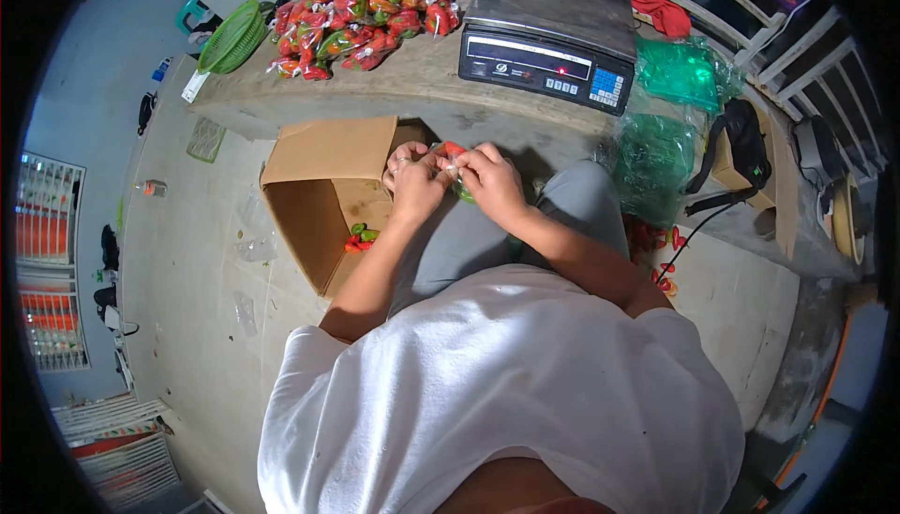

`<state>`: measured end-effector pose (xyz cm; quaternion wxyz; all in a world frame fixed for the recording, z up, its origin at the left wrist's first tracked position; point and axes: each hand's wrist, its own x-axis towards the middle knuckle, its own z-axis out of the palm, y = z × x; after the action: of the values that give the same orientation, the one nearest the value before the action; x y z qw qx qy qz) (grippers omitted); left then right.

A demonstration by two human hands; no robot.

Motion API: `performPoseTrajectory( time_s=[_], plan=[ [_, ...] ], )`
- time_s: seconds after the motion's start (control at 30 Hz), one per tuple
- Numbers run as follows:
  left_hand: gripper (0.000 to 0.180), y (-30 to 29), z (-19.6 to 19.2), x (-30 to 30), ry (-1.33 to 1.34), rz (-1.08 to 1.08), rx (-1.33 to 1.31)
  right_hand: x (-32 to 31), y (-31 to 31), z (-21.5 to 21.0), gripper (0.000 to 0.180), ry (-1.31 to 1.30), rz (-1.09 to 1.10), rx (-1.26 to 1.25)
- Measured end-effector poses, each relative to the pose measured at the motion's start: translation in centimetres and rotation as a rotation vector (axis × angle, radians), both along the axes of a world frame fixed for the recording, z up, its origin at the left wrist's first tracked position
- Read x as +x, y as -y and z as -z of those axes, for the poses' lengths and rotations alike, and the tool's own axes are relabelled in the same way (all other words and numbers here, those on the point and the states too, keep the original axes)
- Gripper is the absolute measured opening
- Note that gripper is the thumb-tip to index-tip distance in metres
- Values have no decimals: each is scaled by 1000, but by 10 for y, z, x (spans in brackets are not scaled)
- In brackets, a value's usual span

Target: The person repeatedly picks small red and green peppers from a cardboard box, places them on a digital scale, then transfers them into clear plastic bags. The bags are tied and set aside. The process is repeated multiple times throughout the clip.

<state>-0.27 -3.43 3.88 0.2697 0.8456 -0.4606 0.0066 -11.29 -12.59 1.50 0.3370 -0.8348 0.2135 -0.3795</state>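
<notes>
Over my lap, both hands pinch a small clear plastic bag of red and green peppers [450,149]. My left hand [415,181] has its fingers closed at the bag's gathered top. Close beside it, my right hand [489,183] grips the same spot from the other side. Parts of the bag are hidden behind my fingers. To the left of my legs stands an open cardboard box [305,219], tipped toward me, with a few loose red and green peppers [361,237] inside.
A pile of bagged peppers [370,12] lies on the concrete ledge beside a black digital scale [548,36]. A green basket [234,37] sits at the ledge's left end. Green plastic bags [656,162] hang at the right, above loose peppers [666,261]. Plastic scraps [246,312] litter the floor.
</notes>
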Motion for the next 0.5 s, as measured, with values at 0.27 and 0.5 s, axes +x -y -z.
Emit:
performPoseTrajectory(
  time_s=[0.27,0.5],
  plan=[
    [19,1,29,15,-571,28,-119,2,6,-4,11,-188,-98,133],
    [14,-2,11,18,-831,163,-48,4,0,-1,13,-329,-115,70]
  ],
)
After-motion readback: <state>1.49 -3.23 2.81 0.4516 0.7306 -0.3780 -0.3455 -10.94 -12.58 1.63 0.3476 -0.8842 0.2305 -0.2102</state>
